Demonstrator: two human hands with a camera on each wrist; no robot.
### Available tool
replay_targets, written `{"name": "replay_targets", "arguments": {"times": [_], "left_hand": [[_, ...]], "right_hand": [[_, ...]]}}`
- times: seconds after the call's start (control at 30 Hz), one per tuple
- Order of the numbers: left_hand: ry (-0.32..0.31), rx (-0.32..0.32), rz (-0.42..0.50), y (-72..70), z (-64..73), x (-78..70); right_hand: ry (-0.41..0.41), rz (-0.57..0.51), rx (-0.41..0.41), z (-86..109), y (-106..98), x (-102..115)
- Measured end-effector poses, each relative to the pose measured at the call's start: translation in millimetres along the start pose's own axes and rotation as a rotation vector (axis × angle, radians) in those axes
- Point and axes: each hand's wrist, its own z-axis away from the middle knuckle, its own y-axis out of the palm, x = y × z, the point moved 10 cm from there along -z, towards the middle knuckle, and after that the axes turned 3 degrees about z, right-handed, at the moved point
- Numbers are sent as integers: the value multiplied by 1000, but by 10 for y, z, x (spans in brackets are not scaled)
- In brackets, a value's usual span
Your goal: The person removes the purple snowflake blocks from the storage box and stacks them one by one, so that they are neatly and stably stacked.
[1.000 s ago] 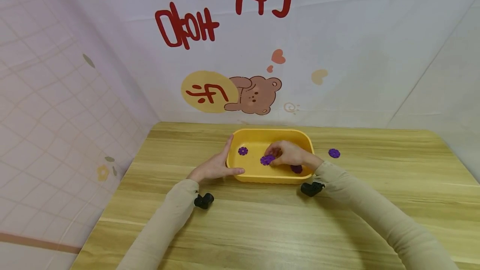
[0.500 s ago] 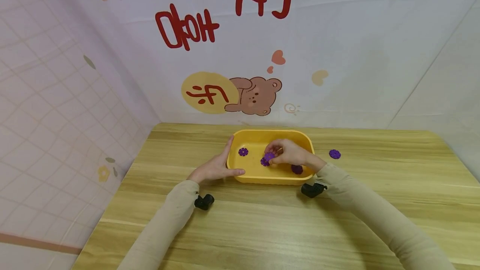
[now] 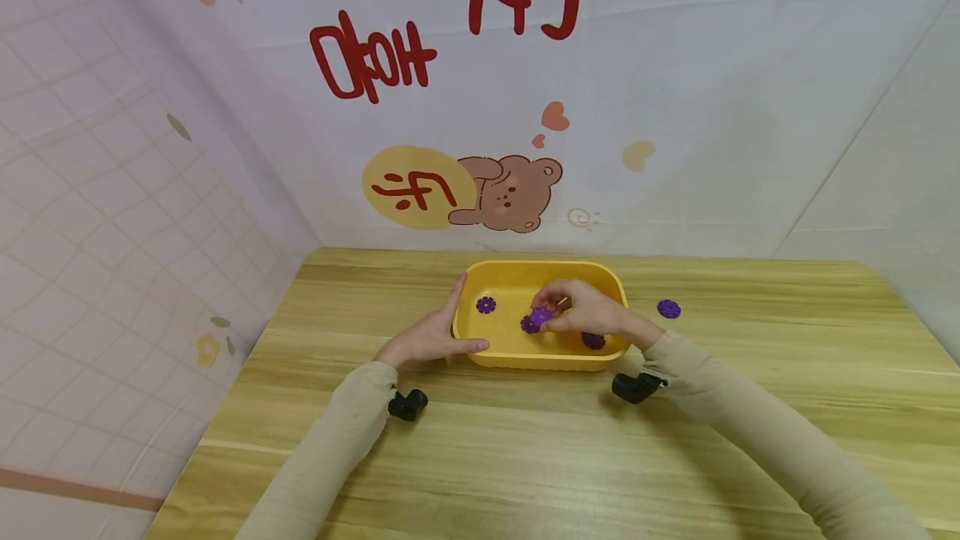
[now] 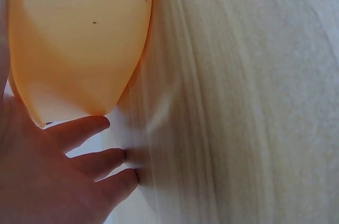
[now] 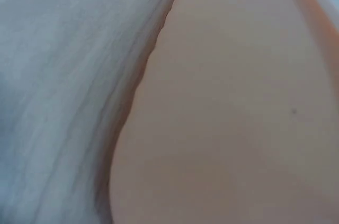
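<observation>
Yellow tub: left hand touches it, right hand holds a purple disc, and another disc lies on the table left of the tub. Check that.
Wrong side: in the head view, that other disc lies right of the tub. The rest stands.

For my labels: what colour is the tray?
The tray is yellow, seen best in the head view.
</observation>
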Motion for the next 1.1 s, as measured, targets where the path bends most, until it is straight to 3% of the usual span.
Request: {"name": "replay_targets", "arguments": {"times": [0.4, 0.63, 0.87, 1.1], "left_hand": [[-2, 8, 24, 9, 0, -5], [0, 8, 27, 7, 1, -8], [-6, 6, 10, 3, 7, 5], [10, 14, 21, 11, 1, -11]], "right_hand": [[-48, 22, -20, 122, -127, -44], [-29, -21, -17, 201, -219, -65], [-22, -62, -45, 320, -370, -117], [-8, -38, -94, 463, -577, -241]]}}
